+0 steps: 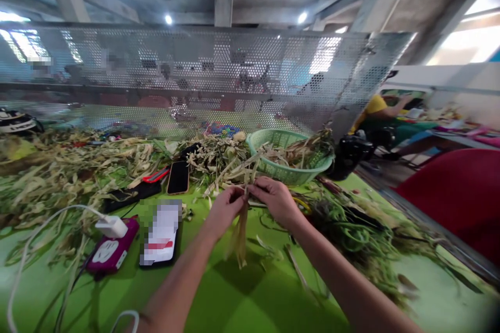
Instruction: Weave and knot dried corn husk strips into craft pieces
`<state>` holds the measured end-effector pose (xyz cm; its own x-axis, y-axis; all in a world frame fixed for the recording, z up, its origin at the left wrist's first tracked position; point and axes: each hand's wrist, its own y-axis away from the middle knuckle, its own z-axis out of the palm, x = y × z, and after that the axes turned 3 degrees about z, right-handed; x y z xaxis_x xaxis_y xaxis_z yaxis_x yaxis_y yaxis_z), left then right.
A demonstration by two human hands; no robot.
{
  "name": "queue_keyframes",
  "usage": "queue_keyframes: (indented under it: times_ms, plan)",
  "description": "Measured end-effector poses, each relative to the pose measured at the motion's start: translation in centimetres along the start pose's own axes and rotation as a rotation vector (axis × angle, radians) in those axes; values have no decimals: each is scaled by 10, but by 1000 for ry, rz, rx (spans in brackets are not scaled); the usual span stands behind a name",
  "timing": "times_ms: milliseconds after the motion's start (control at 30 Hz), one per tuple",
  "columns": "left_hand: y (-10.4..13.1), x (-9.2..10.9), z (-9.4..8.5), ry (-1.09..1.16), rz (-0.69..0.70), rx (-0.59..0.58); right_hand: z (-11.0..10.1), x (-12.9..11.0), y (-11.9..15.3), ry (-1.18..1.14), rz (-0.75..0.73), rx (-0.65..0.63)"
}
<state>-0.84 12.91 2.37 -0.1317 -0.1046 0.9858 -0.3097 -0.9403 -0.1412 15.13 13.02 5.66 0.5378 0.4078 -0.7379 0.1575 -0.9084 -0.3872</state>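
My left hand (226,208) and my right hand (273,199) meet above the green table (250,302), fingers pinched on a bundle of pale dried husk strips (242,239). The strips hang down below my fingertips, and some stick up above them. Just behind my hands stands a light green plastic basket (289,170) with dried husks in it. A loose husk strip (299,270) lies on the table near my right forearm.
Dried husks (78,171) cover the left side. A lit phone (162,234), a dark phone (178,177) and a purple power bank (113,252) with a white cable lie left. Green fibres (355,229) lie right. A perforated metal screen (195,78) stands behind; a person in yellow sits far right.
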Motion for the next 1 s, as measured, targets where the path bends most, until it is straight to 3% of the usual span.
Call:
queue_keyframes:
  times_ms: [133,467,633,867,1000]
  plan:
    - [1,-4,2,7,53,-20,1,9,4,-34,25,3]
    - [4,-9,19,252,-78,200,8,7,22,106,-85,91]
    - [5,-9,14,156,-24,156,9,12,20,-25,-18,119]
    - [6,-8,13,56,1,154,12,19,21,-206,105,64]
    - [5,-9,14,111,-25,184,13,17,21,-211,138,69]
